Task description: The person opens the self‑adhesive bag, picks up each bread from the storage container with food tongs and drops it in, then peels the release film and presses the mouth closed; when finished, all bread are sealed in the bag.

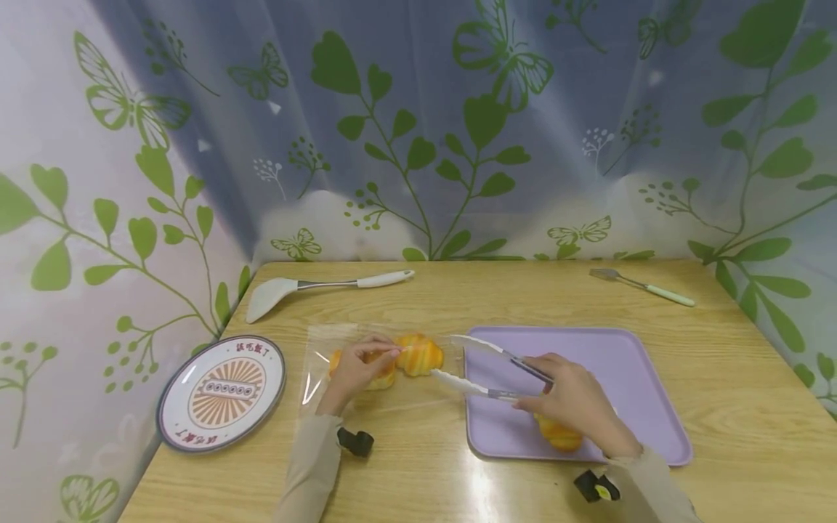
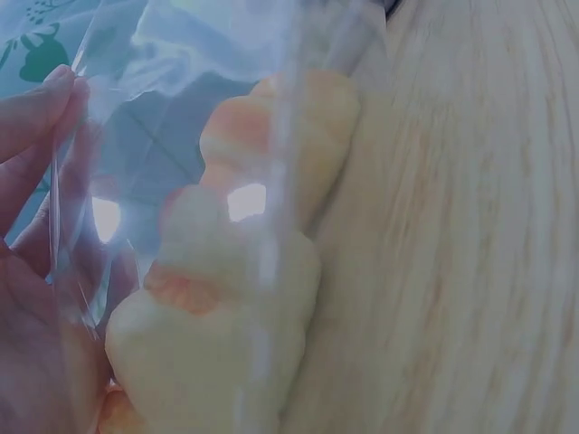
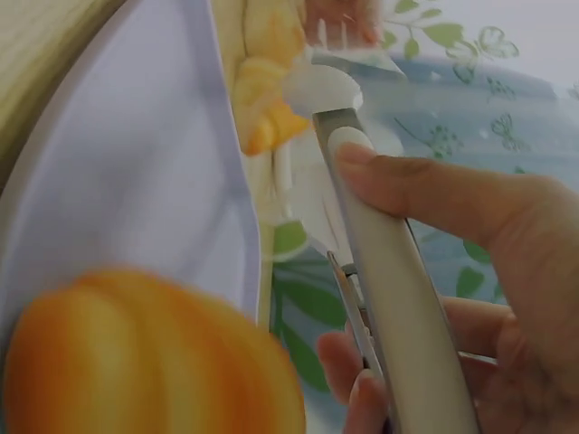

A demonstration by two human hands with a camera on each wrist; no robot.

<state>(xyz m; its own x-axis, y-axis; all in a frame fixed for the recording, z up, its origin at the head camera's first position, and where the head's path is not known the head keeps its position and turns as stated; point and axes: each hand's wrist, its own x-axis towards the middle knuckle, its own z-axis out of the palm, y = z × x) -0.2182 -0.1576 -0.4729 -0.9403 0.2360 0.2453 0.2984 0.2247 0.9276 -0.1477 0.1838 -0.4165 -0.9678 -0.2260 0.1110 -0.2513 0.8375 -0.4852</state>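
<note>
A clear plastic bag (image 1: 320, 341) lies on the table with several croissant-like bread rolls (image 1: 421, 356) in it. My left hand (image 1: 358, 370) pinches the bag's upper film between thumb and fingers, lifting it in the left wrist view. Tongs with white tips (image 1: 458, 381) are held in my right hand (image 1: 575, 396), thumb along one handle (image 3: 389, 298). Their arms are spread apart at the bag's right end, near the rightmost roll, with nothing pinched between them. Another bread roll (image 1: 561, 437) sits on the purple tray (image 1: 628, 363), partly hidden under my right hand.
A round patterned plate (image 1: 267, 356) stands at the table's left edge. Behind the bag lies a white spatula (image 1: 327, 285). A small fork with a pale green handle (image 1: 667, 294) lies at the back right. Patterned curtains (image 1: 418, 145) close off the table's back and sides.
</note>
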